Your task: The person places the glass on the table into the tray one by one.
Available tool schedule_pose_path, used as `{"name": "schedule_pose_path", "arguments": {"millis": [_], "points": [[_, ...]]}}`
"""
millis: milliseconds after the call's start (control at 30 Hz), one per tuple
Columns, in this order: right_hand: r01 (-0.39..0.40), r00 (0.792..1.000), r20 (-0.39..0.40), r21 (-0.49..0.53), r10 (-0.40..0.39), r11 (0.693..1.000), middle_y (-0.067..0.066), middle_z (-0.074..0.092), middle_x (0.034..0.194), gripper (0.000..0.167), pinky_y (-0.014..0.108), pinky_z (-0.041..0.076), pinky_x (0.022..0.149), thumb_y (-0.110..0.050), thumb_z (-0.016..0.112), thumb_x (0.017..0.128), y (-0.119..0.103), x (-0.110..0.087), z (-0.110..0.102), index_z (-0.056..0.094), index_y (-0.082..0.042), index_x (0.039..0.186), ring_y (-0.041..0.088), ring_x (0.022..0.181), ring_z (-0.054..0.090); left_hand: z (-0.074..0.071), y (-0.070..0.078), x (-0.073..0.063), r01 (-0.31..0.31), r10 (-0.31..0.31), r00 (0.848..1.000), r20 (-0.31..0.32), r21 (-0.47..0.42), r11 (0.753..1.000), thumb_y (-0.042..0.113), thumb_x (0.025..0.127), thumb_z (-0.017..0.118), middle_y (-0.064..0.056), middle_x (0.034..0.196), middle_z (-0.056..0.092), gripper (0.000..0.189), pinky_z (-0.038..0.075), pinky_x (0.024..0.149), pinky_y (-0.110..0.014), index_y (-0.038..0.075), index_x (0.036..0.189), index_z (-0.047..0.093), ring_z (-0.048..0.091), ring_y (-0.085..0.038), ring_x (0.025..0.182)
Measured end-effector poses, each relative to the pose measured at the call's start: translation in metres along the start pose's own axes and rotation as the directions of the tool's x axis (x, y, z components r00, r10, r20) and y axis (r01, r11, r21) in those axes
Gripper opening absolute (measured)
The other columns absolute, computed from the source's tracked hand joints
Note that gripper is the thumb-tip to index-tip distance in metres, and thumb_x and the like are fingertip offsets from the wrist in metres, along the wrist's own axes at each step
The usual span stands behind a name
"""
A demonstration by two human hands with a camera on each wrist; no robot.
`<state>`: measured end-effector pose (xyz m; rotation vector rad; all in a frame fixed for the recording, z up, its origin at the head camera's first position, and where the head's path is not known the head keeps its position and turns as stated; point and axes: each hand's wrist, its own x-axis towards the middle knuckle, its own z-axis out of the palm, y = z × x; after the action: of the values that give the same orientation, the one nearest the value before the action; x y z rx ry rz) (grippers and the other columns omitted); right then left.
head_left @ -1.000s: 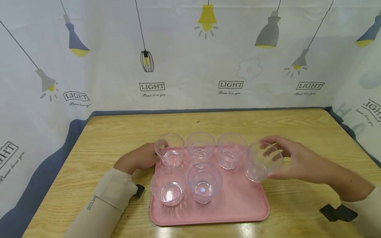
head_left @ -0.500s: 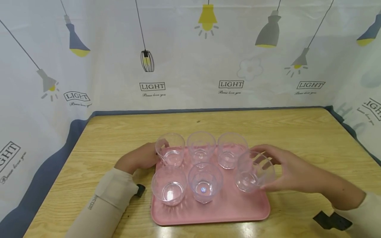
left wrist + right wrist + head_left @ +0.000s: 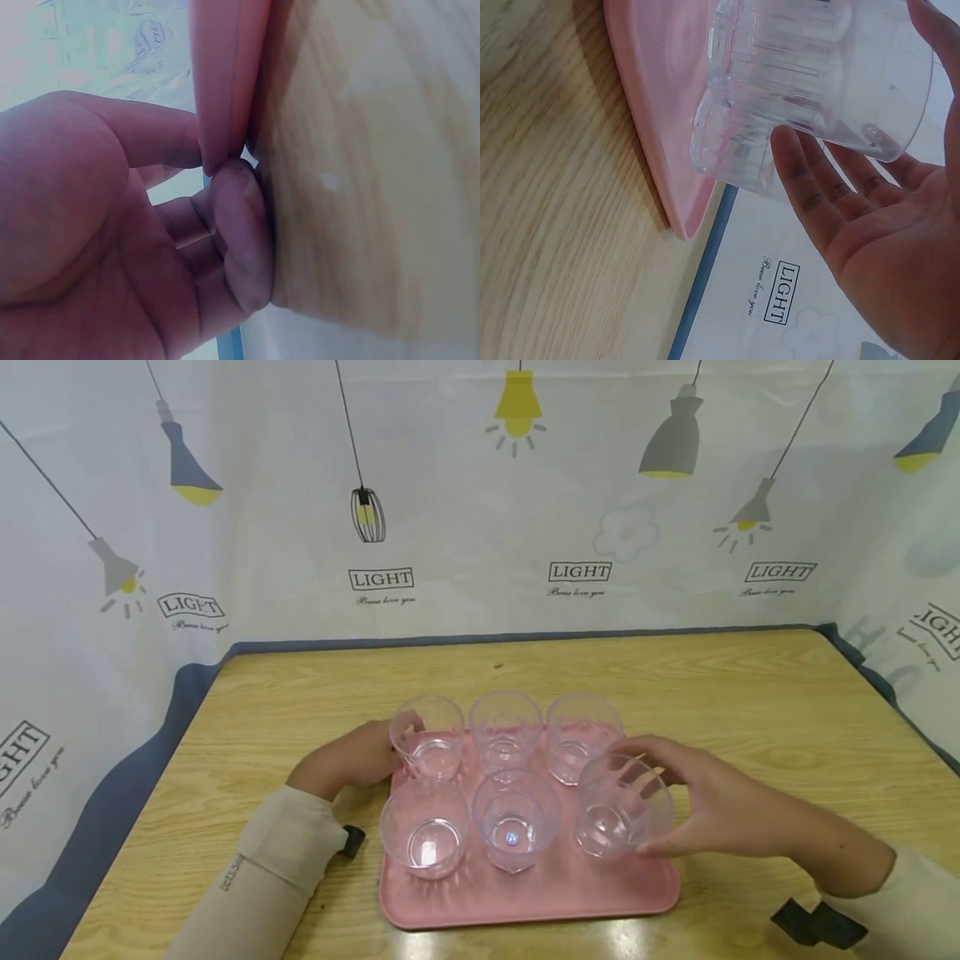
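My right hand (image 3: 708,797) grips a clear plastic cup (image 3: 624,806) between thumb and fingers, upright at the right of the pink tray (image 3: 540,897). In the right wrist view the cup (image 3: 802,67) has a ribbed lower part, with its base close to the tray; I cannot tell whether it touches. At the tray's far-left side my left hand (image 3: 367,756) holds the edge. The left wrist view has the thumb against the tray rim (image 3: 225,82) and curled fingers (image 3: 244,225) below it. Several matching cups stand on the tray, including a front-left cup (image 3: 425,831) and front-middle cup (image 3: 516,822).
Behind the held cup is a back-right cup (image 3: 581,743), with a back-middle cup (image 3: 506,731) and back-left cup (image 3: 431,739) beside it. The tray lies on a wooden table (image 3: 315,677). A printed cloth (image 3: 480,510) hangs around the table's far and side edges.
My right hand has carried its cup left and nearer, from the tray's right edge to beside the front-middle cup. The left hand stays at the tray's edge.
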<state>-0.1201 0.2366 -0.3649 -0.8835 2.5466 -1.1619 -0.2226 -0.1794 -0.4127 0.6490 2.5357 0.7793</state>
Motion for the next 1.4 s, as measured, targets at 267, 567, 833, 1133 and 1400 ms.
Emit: {"name": "schedule_pose_path", "arguments": {"millis": [267,567,833,1133,1400], "points": [[-0.008,1.0,0.007,-0.016,0.008,1.0,-0.004,0.061,0.124,0.084,0.03,0.055,0.089,-0.036,0.092,0.069,-0.003,0.001,0.007,0.047,-0.023,0.139,0.012,0.105,0.063,0.0,0.001,-0.004,0.011,-0.011,1.0,-0.002,-0.003,1.0,0.018,0.1,0.056,-0.008,0.116,0.067,0.023,0.047,0.103,-0.051,0.015,0.122,0.054,0.06,-0.024,0.11],[0.008,1.0,0.023,-0.012,-0.008,1.0,-0.005,0.061,0.125,0.086,0.031,0.054,0.092,-0.035,0.09,0.071,-0.005,-0.002,0.011,0.045,-0.02,0.142,0.012,0.106,0.062,0.001,0.001,-0.002,-0.005,0.005,1.0,-0.005,0.008,1.0,0.018,0.1,0.056,-0.008,0.115,0.067,0.023,0.047,0.102,-0.05,0.014,0.123,0.055,0.06,-0.024,0.109],[0.028,0.999,0.036,-0.007,-0.028,1.0,0.0,0.061,0.126,0.083,0.03,0.054,0.093,-0.036,0.089,0.073,-0.002,-0.003,0.018,0.046,-0.017,0.142,0.015,0.107,0.062,0.003,0.001,0.001,-0.003,0.003,1.0,-0.008,-0.001,1.0,0.019,0.1,0.056,-0.007,0.116,0.067,0.025,0.047,0.103,-0.051,0.015,0.124,0.053,0.06,-0.024,0.111],[-0.005,0.999,0.048,0.044,0.003,0.999,0.002,0.059,0.129,0.085,0.03,0.053,0.098,-0.036,0.088,0.074,0.004,-0.001,0.022,0.044,-0.018,0.144,0.017,0.111,0.061,0.001,0.001,0.0,0.008,-0.008,1.0,-0.013,0.001,1.0,0.02,0.101,0.055,-0.007,0.116,0.067,0.023,0.046,0.104,-0.051,0.014,0.122,0.056,0.06,-0.024,0.111],[-0.028,0.997,0.072,0.081,0.022,0.996,0.007,0.057,0.133,0.086,0.03,0.052,0.099,-0.036,0.086,0.076,0.003,0.0,0.027,0.04,-0.02,0.147,0.021,0.114,0.06,0.001,-0.004,0.001,0.019,-0.019,1.0,-0.005,0.001,1.0,0.024,0.099,0.058,-0.003,0.106,0.067,0.024,0.048,0.097,-0.046,0.017,0.122,0.056,0.059,-0.021,0.1]]}}
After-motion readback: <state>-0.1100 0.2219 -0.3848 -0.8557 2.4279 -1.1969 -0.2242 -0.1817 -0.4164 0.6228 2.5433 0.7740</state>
